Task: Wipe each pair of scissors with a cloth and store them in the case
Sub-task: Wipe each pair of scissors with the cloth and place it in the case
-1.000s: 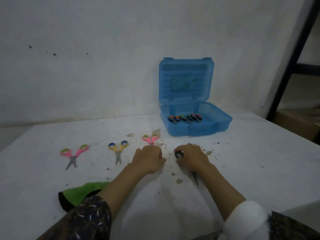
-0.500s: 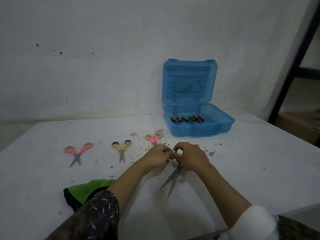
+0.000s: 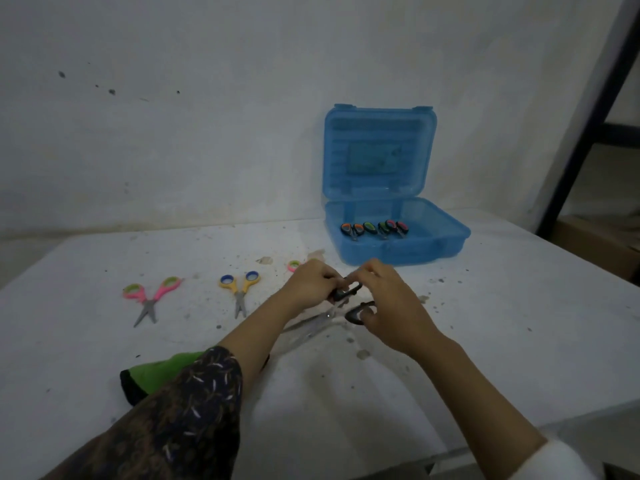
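**Black-handled scissors spread open between both hands**

Black-handled scissors (image 3: 346, 306) held just above the worktop (image 3: 485, 341), handles apart, blades blurred and angled back toward the left forearm. Left hand (image 3: 308, 285) curled closed around the upper handle loop; right hand (image 3: 388, 306) closed on the lower loop, fingers hooked through it. Both hands close together, nearly touching over the handles.

Just beyond the left hand, partly hidden behind it: a pink pair (image 3: 294, 265), only one green-lined loop showing. Farther to the left of the hands, flat on the worktop: yellow scissors with blue-lined loops (image 3: 239, 289), blades slightly parted and pointing toward the person. Farther left again, well apart from the hands: pink scissors with green-lined loops (image 3: 150, 297), blades open.

Beyond the right hand, near the wall: blue case (image 3: 433, 251), lid standing upright, several small scissors (image 3: 374, 229) with orange, green and pink handles lined up inside along the front-left of the base.

Below the left forearm, close to the person: green cloth (image 3: 156, 370) with a dark edge, bunched on the worktop, partly covered by a dark patterned sleeve (image 3: 187, 410). Crumbs and specks scattered over the worktop around the hands.
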